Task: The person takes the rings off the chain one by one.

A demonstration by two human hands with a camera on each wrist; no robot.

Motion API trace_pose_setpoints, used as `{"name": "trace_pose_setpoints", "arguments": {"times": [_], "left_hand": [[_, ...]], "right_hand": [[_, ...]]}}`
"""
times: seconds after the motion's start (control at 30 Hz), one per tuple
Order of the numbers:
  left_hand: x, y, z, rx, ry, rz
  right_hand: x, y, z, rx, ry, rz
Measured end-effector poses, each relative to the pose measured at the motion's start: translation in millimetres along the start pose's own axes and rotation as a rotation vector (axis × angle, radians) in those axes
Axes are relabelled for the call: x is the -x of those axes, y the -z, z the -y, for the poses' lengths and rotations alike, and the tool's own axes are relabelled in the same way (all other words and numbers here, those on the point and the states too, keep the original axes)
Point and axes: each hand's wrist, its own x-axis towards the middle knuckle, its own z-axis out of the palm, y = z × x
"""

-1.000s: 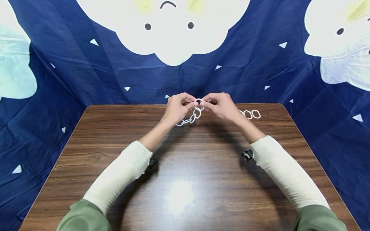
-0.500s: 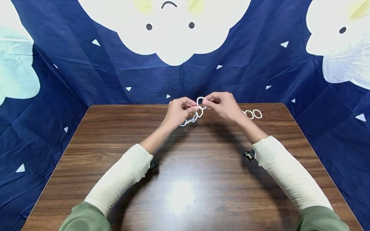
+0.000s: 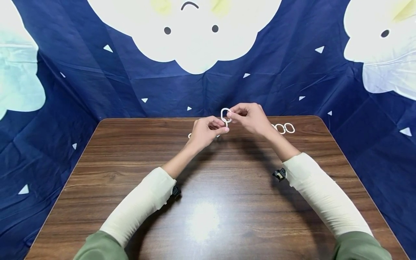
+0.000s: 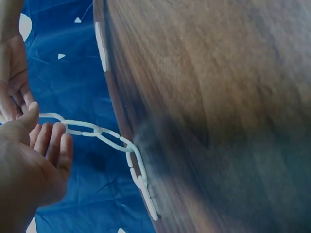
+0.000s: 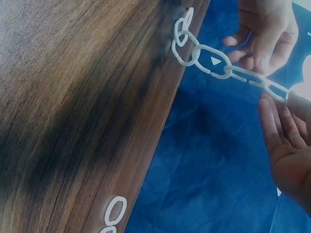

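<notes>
While the right hand (image 3: 251,117) pinches the chain's end link (image 3: 222,114), raised near the table's (image 3: 247,187) far edge, the left hand's (image 3: 203,131) fingers hold the chain (image 5: 219,52) just below. Its other end rests on the table; more links (image 3: 284,128) lie in a row to the right.

Lowering left hand (image 3: 206,130) away from the top white link (image 3: 222,114), leaving that link's left side uncovered. In the head view, covering most of the trailing chain (image 4: 98,131) and exposing a short white section (image 3: 189,135) left of the hand.
</notes>
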Motion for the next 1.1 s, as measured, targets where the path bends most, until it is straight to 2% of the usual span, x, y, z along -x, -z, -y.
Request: {"name": "trace_pose_setpoints", "arguments": {"times": [0.3,0.6,0.87,1.1], "left_hand": [[-1.7,-5.8,-0.9,-0.013,-0.009,-0.030],[-5.1,2.6,-1.7,-0.001,-0.028,-0.012],[-10.0,10.6,-1.9,-0.042,-0.042,-0.028],[-12.7,13.2,-2.4,-0.050,-0.041,-0.037]], "right_hand": [[-0.5,-1,2,-0.020,-0.019,0.001],[-1.0,-1,-1,-0.076,-0.060,-0.009],[-1.4,-3,-6,-0.107,-0.107,-0.004],[1.4,-4,-10,-0.202,-0.190,0.007]]}}
